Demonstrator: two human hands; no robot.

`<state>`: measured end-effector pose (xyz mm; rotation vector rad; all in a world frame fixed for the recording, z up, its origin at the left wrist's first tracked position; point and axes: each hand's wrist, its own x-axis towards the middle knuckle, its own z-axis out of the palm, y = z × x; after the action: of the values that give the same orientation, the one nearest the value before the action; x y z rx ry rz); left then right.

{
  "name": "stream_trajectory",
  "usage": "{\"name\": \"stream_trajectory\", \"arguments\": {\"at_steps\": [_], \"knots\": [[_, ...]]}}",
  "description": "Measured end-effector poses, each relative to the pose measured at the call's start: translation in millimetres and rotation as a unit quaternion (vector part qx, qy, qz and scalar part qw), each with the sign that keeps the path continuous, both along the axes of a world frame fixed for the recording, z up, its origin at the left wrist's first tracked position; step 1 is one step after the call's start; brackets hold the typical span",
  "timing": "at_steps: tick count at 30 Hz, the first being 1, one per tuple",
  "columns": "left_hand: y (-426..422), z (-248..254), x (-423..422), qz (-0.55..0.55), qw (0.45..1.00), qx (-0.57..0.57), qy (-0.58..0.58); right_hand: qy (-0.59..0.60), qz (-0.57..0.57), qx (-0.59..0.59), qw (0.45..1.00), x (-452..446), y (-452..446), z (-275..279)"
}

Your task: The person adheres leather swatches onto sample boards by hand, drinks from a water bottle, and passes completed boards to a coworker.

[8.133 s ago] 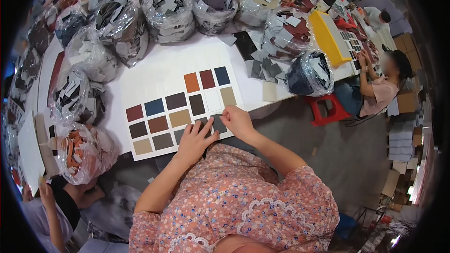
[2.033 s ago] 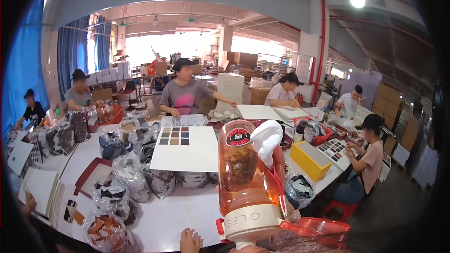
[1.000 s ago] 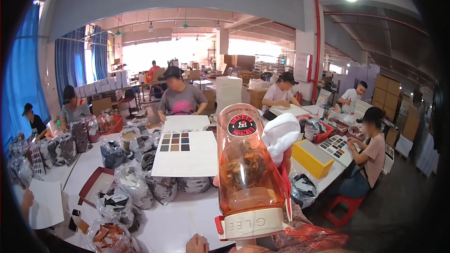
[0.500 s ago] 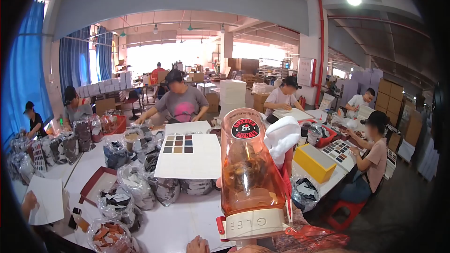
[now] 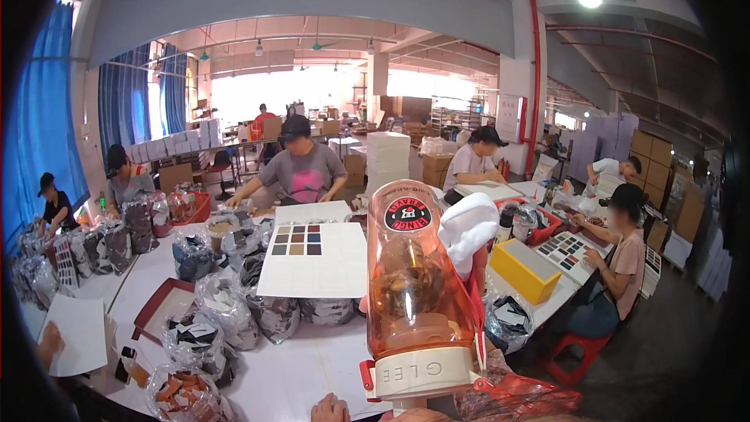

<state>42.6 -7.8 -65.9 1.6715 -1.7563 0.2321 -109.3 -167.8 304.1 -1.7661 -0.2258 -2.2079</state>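
Observation:
A tilted orange see-through bottle (image 5: 410, 289) fills the middle foreground, its white lettered cap end at the bottom and amber liquid with dark matter inside. My right hand (image 5: 362, 305) is wrapped round it from behind; only a sliver of finger shows at its left side. A white cloth-like thing (image 5: 469, 228) and a red strap hang at the bottle's right. At the near table edge, left of the cap, my left hand (image 5: 330, 409) rests with its fingers curled together and nothing visible in them. Beyond lies a white board (image 5: 312, 275) with colour swatches, on bags of pieces.
Clear bags of cut pieces (image 5: 226, 297) line the white table (image 5: 301, 371). A red tray (image 5: 160, 309) stands left, a yellow box (image 5: 522, 272) right. Several people sit or stand around the tables, one on a red stool (image 5: 574, 355). A co-worker's hand (image 5: 51, 344) touches white sheets at far left.
Since the oldest frame, my hands have left the swatch board and the bottle is up before me. My left hand's fingers have curled since two seconds ago. Lately, the co-worker at far right has bent forward.

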Motion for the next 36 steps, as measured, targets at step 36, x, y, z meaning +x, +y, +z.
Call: {"name": "stream_trajectory", "arguments": {"at_steps": [36], "knots": [[0, -7, 2, 0.002, 0.993, 0.118, 0.016, 0.014, -0.055, 0.006, 0.998, -8, -4, -2]]}}
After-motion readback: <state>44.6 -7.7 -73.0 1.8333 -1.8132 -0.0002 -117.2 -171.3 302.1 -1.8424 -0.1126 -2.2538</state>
